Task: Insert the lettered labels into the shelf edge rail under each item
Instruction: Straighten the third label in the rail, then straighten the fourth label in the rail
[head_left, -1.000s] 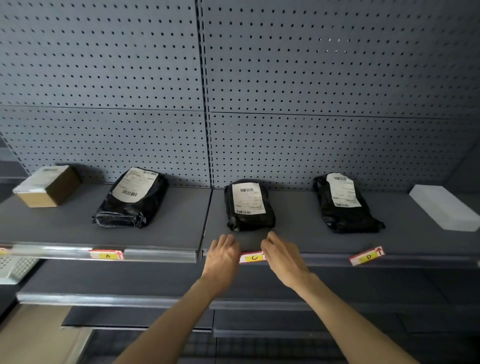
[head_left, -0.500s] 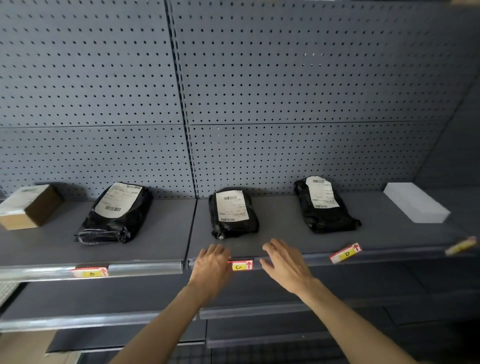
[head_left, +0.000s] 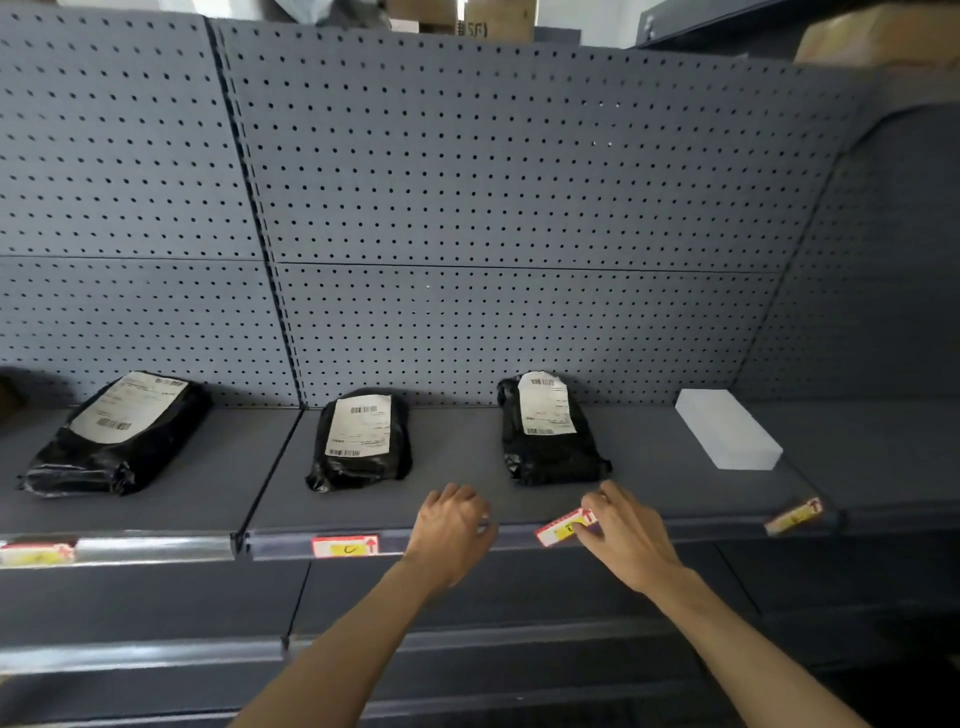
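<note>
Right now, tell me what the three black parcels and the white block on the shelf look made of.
Black parcels: glossy plastic film, judging by the creases and highlights; each carries a matte white label, probably paper. White block: matte, sharp-edged, uniform white; foam or a wrapped box, which one is unclear.

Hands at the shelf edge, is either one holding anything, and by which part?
The right hand pinches the tilted label by its right end, under the third black parcel. The left hand holds nothing visible.
</note>
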